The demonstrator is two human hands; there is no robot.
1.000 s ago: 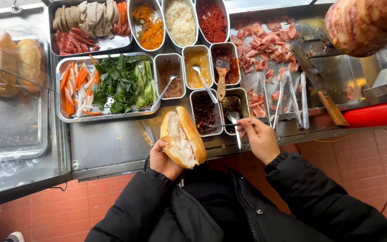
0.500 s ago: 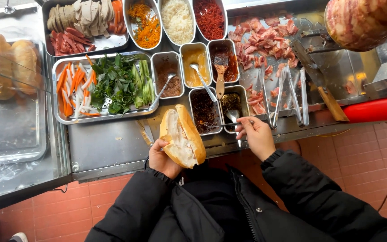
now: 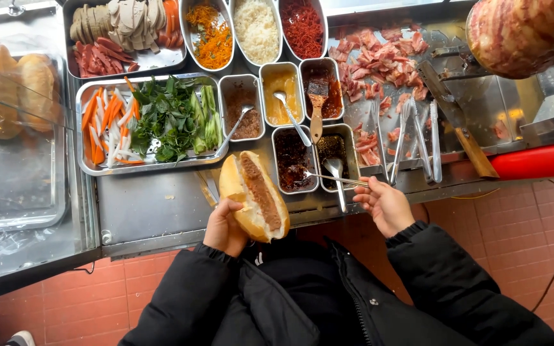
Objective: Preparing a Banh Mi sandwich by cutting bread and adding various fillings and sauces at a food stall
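Observation:
My left hand (image 3: 224, 225) holds a split bread roll (image 3: 254, 196) with a brown spread along its cut, tilted up over the steel counter's front edge. My right hand (image 3: 384, 204) grips the handle of a metal spoon (image 3: 325, 175). The spoon's bowl sits in a small square tin of dark red-brown sauce (image 3: 293, 158). A second spoon (image 3: 336, 174) rests in the neighbouring tin, close to my right fingers.
Small tins of brown paste (image 3: 243, 106), yellow sauce (image 3: 281, 92) and red sauce with a brush (image 3: 320, 91) stand behind. A tray of herbs, carrot and radish strips (image 3: 142, 122) lies left. Chopped meat (image 3: 379, 61), tongs (image 3: 418, 138), a knife (image 3: 460, 125) and a meat spit (image 3: 524, 32) are right.
The roll now shows a brown spread inside. My right hand moved right and down, and the spoon it holds now reaches sideways into the dark sauce tin.

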